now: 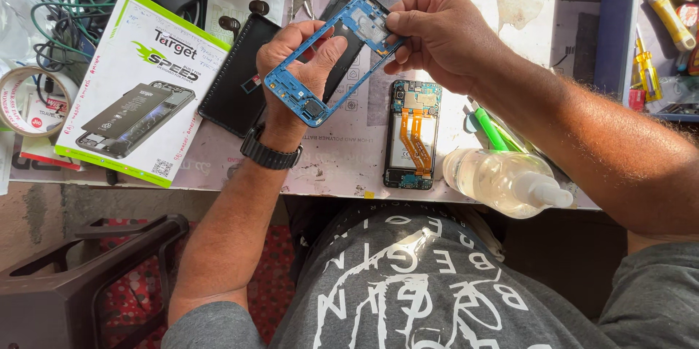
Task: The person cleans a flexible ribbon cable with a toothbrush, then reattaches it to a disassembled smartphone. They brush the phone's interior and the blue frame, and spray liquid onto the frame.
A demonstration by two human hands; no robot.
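— Fingers [397,23] of the right hand [437,36] pinch the top edge of the blue phone mid-frame [331,58]; the left hand [298,72] grips its lower half, thumb through the opening.

— Where is it?

— Held above the tabletop [328,167], over the opened phone body [412,134].

— How does it handle?

— Light, thin, probably flexible and easily cracked; the side rails look safest. Left wrist bends back, palm up; the right forearm slants in from the right.
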